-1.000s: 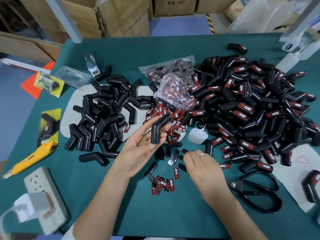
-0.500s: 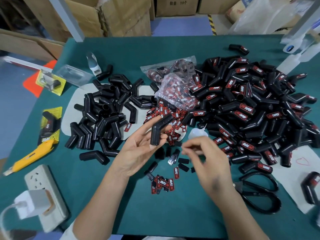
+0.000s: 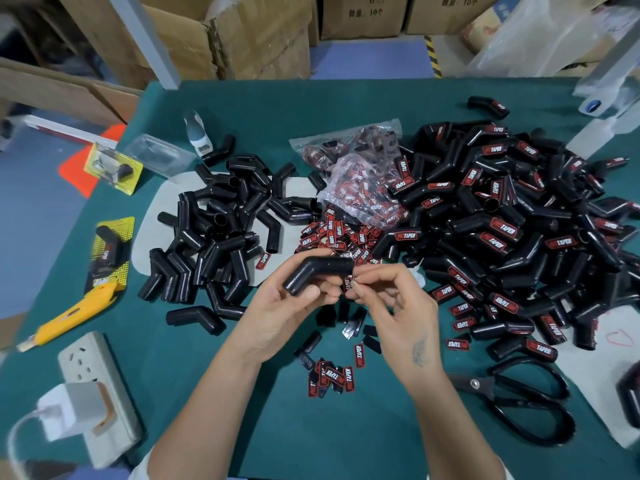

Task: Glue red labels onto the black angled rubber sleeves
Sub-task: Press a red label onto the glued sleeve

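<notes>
My left hand (image 3: 287, 306) grips a black angled rubber sleeve (image 3: 317, 273) above the table's middle, bend pointing up. My right hand (image 3: 394, 303) pinches a small red label (image 3: 349, 283) right beside the sleeve's right end. A heap of plain sleeves (image 3: 221, 233) lies to the left. To the right spreads a big heap of sleeves carrying red labels (image 3: 502, 230). Loose red labels (image 3: 334, 374) lie below my hands, and more (image 3: 336, 233) lie behind the held sleeve, next to a clear bag of labels (image 3: 360, 181).
Black scissors (image 3: 526, 403) lie at the right front. A yellow utility knife (image 3: 72, 313) and a power strip with a charger (image 3: 93, 393) sit at the left front. A small glue bottle (image 3: 197, 133) stands at the back left. Cardboard boxes (image 3: 242, 32) line the far edge.
My right hand rose from the table with a label and moved left to the sleeve. My left hand closed round the sleeve and turned it level.
</notes>
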The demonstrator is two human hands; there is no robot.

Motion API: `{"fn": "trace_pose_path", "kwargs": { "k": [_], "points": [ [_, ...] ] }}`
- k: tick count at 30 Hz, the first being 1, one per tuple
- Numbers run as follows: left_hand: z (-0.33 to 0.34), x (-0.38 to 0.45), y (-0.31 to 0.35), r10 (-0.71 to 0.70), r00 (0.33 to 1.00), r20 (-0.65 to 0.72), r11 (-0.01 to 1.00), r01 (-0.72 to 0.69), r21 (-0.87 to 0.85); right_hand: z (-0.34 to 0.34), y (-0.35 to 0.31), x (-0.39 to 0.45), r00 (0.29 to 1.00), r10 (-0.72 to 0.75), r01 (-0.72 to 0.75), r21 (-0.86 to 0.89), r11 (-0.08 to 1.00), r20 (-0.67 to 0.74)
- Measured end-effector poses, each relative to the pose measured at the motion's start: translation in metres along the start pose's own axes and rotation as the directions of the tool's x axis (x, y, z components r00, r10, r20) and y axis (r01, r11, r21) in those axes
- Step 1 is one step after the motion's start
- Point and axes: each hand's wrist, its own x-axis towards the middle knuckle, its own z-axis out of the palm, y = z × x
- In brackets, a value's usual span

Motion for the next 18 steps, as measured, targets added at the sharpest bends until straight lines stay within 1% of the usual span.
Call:
{"fn": "trace_pose_path", "kwargs": {
  "k": [3,5,7,9,11,14,18],
  "points": [
    [0.0065,0.0003,-0.0038,0.088,0.99,-0.114,0.989,-0.073,0.131,0.0054,0.0029,-0.0031,0.999,0.004,-0.006,0.051,0.999,0.04],
    [0.0056,0.0019,-0.0047,0.124,0.981,-0.149,0.977,-0.095,0.189,0.0072,0.0044,-0.0034,0.998,0.018,-0.024,0.102,0.994,0.061],
    [0.0013,0.003,-0.0053,0.155,0.975,-0.16,0.971,-0.12,0.208,0.006,0.0076,-0.0028,0.999,0.001,-0.009,0.147,0.989,0.054],
    [-0.0014,0.0036,-0.0055,0.175,0.971,-0.165,0.971,-0.142,0.195,0.004,0.0086,-0.0019,0.999,0.001,-0.009,0.207,0.978,0.038],
    [-0.0009,0.0034,-0.0036,0.168,0.972,-0.163,0.976,-0.142,0.163,0.0033,0.0075,-0.0019,0.998,0.04,-0.053,0.288,0.956,0.053],
    [0.0011,0.0013,-0.0024,0.147,0.983,-0.107,0.984,-0.135,0.113,0.0027,0.003,-0.0025,0.994,0.086,-0.104,0.382,0.918,0.065],
    [0.0055,-0.0029,0.0004,0.108,0.994,-0.027,0.994,-0.108,0.022,0.0006,0.0,-0.0014,0.996,0.031,-0.062,0.432,0.9,0.078]
  ]
}}
